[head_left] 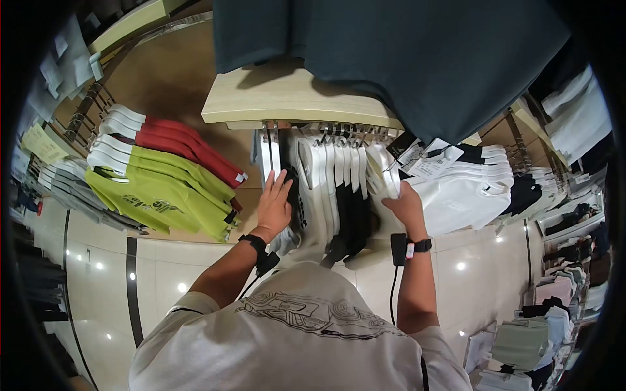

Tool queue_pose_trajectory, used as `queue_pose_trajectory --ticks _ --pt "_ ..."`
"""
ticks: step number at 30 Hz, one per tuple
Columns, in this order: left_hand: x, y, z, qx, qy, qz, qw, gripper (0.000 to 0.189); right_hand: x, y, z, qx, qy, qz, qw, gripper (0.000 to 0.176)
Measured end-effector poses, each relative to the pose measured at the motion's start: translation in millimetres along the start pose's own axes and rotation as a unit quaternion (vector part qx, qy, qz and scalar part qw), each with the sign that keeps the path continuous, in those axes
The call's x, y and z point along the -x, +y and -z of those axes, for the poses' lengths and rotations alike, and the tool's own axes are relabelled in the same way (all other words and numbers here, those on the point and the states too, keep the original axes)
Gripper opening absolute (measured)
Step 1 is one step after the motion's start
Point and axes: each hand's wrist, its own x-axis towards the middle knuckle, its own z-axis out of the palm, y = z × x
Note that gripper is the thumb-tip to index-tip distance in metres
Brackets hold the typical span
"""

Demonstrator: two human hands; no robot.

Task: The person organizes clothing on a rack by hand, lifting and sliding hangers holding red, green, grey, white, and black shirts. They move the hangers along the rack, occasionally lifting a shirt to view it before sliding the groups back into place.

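Observation:
My left hand (275, 205) reaches up with its fingers stretched out, against the white hangers (270, 153) at the left end of the middle rail. Pale blue-grey and black clothes hang around it. My right hand (407, 205) is closed on the edge of a white hanger (388, 174) carrying a light garment. Between my hands hang several cream and black garments (345, 218) on white hangers. The right fingertips are partly hidden. A white price tag (427, 158) dangles just above that hand.
Lime green shirts (153, 199) and red shirts (189, 146) hang to the left. White shirts (466, 195) hang on the right. A wooden shelf (287, 94) juts out above the rail, with a large dark garment (404, 52) hanging over it. More clothes (521, 342) lie at lower right.

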Motion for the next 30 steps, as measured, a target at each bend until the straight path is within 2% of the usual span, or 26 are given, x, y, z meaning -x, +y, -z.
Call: queue_pose_trajectory --ticks 1,3,4,7,8,10,11,12,13,15,16,17,18,19,21,22,24,25,27,29,30 --pt "0.0 -0.3 1.1 0.001 -0.003 -0.001 1.0 0.064 -3.7 1.4 -11.4 -0.002 -0.001 0.001 1.0 0.042" --pt "0.0 1.1 3.3 0.006 -0.004 0.001 1.0 0.064 -7.3 3.3 -32.6 -0.103 -0.029 0.03 0.994 0.043" --pt "0.3 1.5 3.5 0.014 -0.005 0.002 1.0 0.064 -1.9 -1.7 -37.4 -0.136 -0.057 0.018 0.989 0.045" --pt "0.7 -2.8 -1.0 -0.007 -0.008 -0.013 1.0 0.063 6.8 20.2 -85.3 -0.189 -0.025 -0.011 0.982 0.047" --pt "1.5 -2.5 -3.0 -0.006 -0.014 -0.007 1.0 0.063 11.4 17.3 -82.7 -0.18 -0.047 -0.019 0.982 0.05" --pt "5.4 -4.2 -7.5 0.064 0.057 -0.009 0.996 0.064 13.9 20.6 -89.3 -0.155 -0.04 -0.02 0.987 0.05" --pt "9.6 -5.2 -8.1 0.057 0.089 -0.003 0.994 0.07 17.8 29.3 -97.9 -0.13 -0.025 -0.016 0.991 0.05" --pt "17.4 -5.5 -7.1 0.085 0.097 0.033 0.991 0.072 17.8 38.0 -104.1 -0.17 -0.024 0.021 0.985 0.049" --pt "22.1 -3.4 -3.3 0.113 0.107 0.069 0.985 0.074 24.1 20.1 -88.7 -0.132 -0.058 -0.05 0.988 0.048" --pt "32.4 -10.5 -10.7 0.153 0.12 0.152 0.969 0.082 34.8 32.6 -100.4 -0.168 -0.013 -0.007 0.986 0.051" --pt "34.8 -18.8 -15.3 0.233 0.093 0.178 0.952 0.08 44.0 37.9 -106.7 -0.167 -0.026 -0.005 0.986 0.051" --pt "32.4 -21.1 -12.3 0.313 0.067 0.201 0.926 0.078 55.7 44.2 -111.2 -0.152 0.019 0.009 0.988 0.055" --pt "31.1 -23.8 -7.9 0.306 0.035 0.18 0.934 0.061 66.7 50.2 -114.3 -0.135 0.065 0.026 0.988 0.058" --pt "28.6 -25.5 -6.6 0.307 0.041 0.19 0.932 0.061 78.5 55.5 -117.4 -0.132 0.055 0.032 0.989 0.058" --pt "26.6 -28.5 -8.2 0.343 -0.035 0.233 0.909 0.048 108.1 63.3 -119.4 -0.114 0.086 -0.009 0.99 0.065" --pt "27.1 -28.1 -10.7 0.279 -0.024 0.22 0.934 0.048 123.8 60.3 -117.1 -0.112 0.077 -0.003 0.991 0.065" --pt "26.1 -16.5 -10.2 0.258 -0.027 0.241 0.935 0.05 150.3 52.7 -111.7 -0.191 0.047 -0.108 0.974 0.065" --pt "27.2 -11.5 -10.9 0.237 -0.04 0.255 0.937 0.052 164.7 62.8 -112.2 -0.189 0.041 -0.103 0.976 0.065" --pt "30.3 -12.2 -13.4 0.247 -0.021 0.243 0.938 0.05 191.2 102.5 -126.4 -0.069 0.02 -0.111 0.991 0.063" --pt "28.6 -3.3 7.1 0.299 -0.046 0.27 0.914 0.047 213.3 116.9 -124.1 -0.067 -0.043 -0.168 0.983 0.059" --pt "35.7 -13.5 -2.6 0.327 -0.017 0.251 0.911 0.04 223.7 121.7 -124.8 -0.044 -0.065 -0.192 0.978 0.055"
